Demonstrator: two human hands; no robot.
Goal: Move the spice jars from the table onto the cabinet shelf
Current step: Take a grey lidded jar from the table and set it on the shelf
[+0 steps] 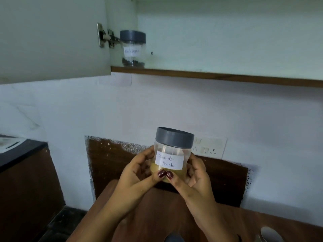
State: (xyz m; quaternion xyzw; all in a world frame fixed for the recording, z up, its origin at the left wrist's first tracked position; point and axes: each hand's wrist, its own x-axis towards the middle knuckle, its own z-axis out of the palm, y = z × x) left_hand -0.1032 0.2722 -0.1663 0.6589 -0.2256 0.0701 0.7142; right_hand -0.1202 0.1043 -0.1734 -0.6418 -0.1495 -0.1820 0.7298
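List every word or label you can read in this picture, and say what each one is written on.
"Coriander Powder": handwritten on the white paper label of the coriander jar, held between the left hand and the right hand.
"Black Pepper": handwritten on the white label of the pepper jar on the cabinet shelf; it is blurred, so this reading is only likely.
The switch panel on the wall shows no readable marks.
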